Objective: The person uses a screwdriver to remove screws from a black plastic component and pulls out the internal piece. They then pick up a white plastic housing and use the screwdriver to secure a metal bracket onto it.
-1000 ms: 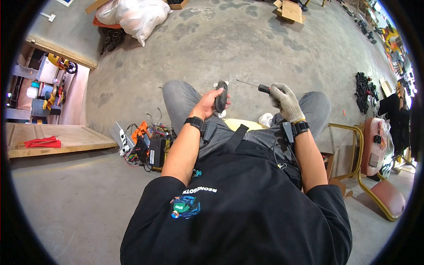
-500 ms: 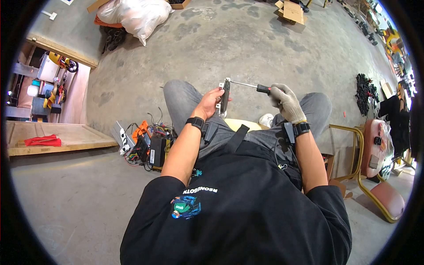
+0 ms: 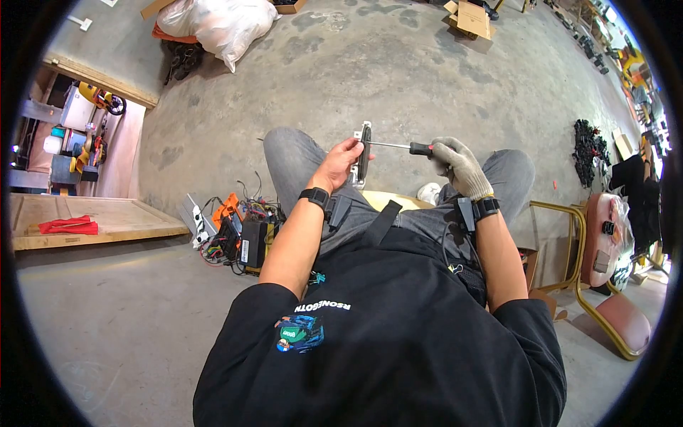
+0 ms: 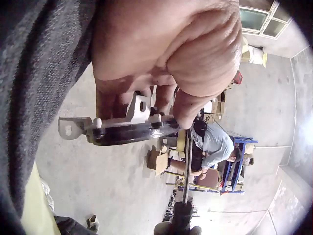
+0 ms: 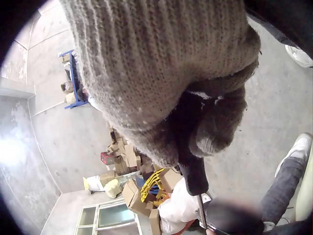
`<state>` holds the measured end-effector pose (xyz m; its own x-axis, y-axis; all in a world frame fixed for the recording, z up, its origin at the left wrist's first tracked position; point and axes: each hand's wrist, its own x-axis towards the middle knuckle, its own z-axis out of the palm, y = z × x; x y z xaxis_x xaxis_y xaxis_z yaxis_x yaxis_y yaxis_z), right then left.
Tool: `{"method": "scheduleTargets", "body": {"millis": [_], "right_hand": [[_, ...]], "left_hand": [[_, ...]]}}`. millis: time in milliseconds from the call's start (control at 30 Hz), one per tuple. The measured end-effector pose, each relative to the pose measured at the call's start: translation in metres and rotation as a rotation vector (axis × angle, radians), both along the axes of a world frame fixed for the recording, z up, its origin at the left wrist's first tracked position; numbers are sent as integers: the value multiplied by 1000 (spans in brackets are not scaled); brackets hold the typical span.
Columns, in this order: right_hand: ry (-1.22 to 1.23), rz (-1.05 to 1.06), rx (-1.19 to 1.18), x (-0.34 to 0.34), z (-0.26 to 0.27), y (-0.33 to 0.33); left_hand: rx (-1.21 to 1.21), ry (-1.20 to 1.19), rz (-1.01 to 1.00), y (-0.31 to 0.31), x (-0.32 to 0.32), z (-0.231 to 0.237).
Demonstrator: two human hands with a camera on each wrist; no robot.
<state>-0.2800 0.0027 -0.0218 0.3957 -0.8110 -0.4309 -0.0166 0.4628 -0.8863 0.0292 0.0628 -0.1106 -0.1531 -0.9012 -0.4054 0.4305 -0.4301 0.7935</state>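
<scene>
My bare left hand [image 3: 334,171] grips a dark, elongated part with pale metal tabs [image 3: 364,158] between thumb and fingers, edge-on to the head camera. In the left wrist view, a bent metal tab with a slot sticks out at one end of the dark part [image 4: 132,133], and another rises near its middle. A knitted grey glove covers my right hand [image 3: 462,167], whose fingers curl round the black handle of a screwdriver [image 3: 420,149]. The screwdriver's shaft [image 4: 188,169] reaches across to the part, its tip right by my left thumb.
Left of my legs lies a pile of electronics and wires [image 3: 242,231] beside a wooden board [image 3: 107,220] with a red cloth. A gold-framed chair [image 3: 578,242] stands at right. White bags [image 3: 213,28] and a cardboard box [image 3: 469,20] sit farther off on the concrete floor.
My left hand has turned the dark part from face-up to edge-on. The screwdriver tip, apart from it at first, came to its upper end, then moved lower along it.
</scene>
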Motion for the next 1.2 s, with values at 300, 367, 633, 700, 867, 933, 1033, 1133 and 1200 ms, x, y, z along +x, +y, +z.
{"method": "scheduleTargets", "body": {"millis": [300, 367, 633, 700, 867, 933, 1033, 1133, 1200], "right_hand": [[-4, 13, 11, 0, -3, -1], [4, 15, 55, 1, -2, 0], [98, 24, 194, 0, 2, 3], [115, 25, 213, 0, 5, 4], [55, 11, 213, -2, 3, 3], [34, 55, 119, -1, -1, 2], [-12, 91, -6, 0, -3, 3], [-17, 81, 21, 4, 0, 5], [4, 81, 79, 4, 4, 4]], "left_hand": [[-47, 4, -22, 0, 0, -4], [-51, 8, -20, 0, 0, -3], [-57, 44, 27, 0, 1, -3], [-63, 50, 26, 0, 2, -4], [-92, 48, 29, 0, 3, -4], [-74, 39, 42, 1, 2, -2], [-67, 6, 22, 1, 2, 1], [-28, -6, 17, 1, 2, 3], [-26, -14, 17, 1, 1, 4]]}}
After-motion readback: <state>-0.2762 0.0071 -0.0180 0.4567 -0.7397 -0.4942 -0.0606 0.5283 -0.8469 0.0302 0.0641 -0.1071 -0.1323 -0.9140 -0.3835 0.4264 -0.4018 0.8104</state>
